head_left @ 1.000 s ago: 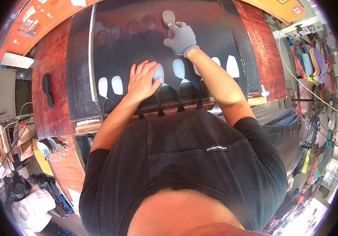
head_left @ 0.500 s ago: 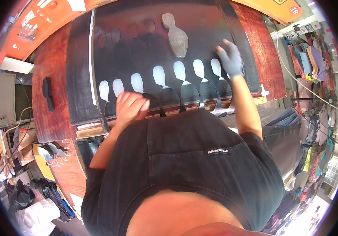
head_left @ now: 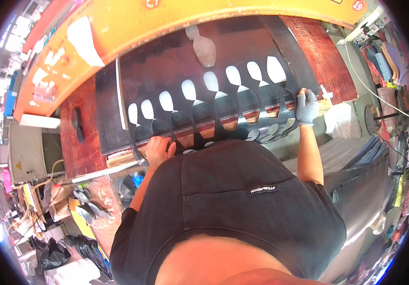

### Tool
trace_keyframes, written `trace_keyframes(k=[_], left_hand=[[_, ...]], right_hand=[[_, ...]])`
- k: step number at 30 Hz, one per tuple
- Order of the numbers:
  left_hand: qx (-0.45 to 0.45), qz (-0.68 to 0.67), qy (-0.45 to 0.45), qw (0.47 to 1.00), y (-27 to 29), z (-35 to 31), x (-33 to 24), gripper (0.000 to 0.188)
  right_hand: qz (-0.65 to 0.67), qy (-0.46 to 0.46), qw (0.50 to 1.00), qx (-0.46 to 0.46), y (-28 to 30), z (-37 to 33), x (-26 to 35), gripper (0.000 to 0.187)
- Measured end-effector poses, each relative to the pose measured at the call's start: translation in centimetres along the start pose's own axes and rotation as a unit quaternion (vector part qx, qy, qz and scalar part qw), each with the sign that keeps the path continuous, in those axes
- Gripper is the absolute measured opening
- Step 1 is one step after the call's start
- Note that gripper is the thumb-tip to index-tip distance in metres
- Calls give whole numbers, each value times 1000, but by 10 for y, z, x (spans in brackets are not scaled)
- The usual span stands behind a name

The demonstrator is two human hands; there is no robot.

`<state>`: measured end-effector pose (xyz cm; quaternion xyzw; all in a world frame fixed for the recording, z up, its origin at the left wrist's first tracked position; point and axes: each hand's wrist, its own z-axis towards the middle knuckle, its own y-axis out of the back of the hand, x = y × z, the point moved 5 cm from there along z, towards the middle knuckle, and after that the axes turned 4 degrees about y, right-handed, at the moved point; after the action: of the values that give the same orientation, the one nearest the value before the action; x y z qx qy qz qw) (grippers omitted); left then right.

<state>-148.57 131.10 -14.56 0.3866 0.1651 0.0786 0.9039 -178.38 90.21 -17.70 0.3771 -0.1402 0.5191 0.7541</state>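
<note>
A black sheet [head_left: 219, 128] with a row of sole-shaped openings lies along the near part of the dark board and hangs over its front edge. The far ends of the openings show white. My bare left hand [head_left: 160, 151] has its fingers curled on the sheet's near left part. At the right end, my right hand [head_left: 306, 107], in a grey glove with bare fingertips, pinches the sheet's edge. Beyond the row sits a grey sole-shaped block [head_left: 205, 51], touched by neither hand. My fingers partly hide where they grip.
An orange machine beam [head_left: 133, 35] spans the far side. Reddish boards [head_left: 83, 147] flank the dark board [head_left: 157, 71]; a dark sole-shaped piece [head_left: 78, 124] rests on the left one. Stacked dark sheets [head_left: 351, 159] are at the right, and a cable [head_left: 363, 85] hangs there.
My right hand has come from open above the board to closed at the sheet's near right edge. My left hand has drawn nearer. The view has tilted, bringing more of the orange beam in.
</note>
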Motion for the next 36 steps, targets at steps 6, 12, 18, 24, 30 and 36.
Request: trace_keyframes(k=[6,12,18,24,30,36], left_hand=[[44,129,80,987,-12,-1,-12,38],[-76,168,62,981,-17,-9,-21,38],[-117,188,39,974,-17,-12,-26,37],[-107,206,60,971,-13,-9,-35,34],[-67,179,95,977,-10,-6,-34,37],[-16,170,133,976,-10,-1,-24,43]], right_hand=[[0,164,985,-50,15,27,33,22],[229,99,968,-6,42,149,95,30],[295,131,946,21,52,114,66,32],[-25,168,977,128,15,51,-11,23],[-125,190,967,114,14,49,-27,25],[-81,189,966,158,22,49,-34,30]])
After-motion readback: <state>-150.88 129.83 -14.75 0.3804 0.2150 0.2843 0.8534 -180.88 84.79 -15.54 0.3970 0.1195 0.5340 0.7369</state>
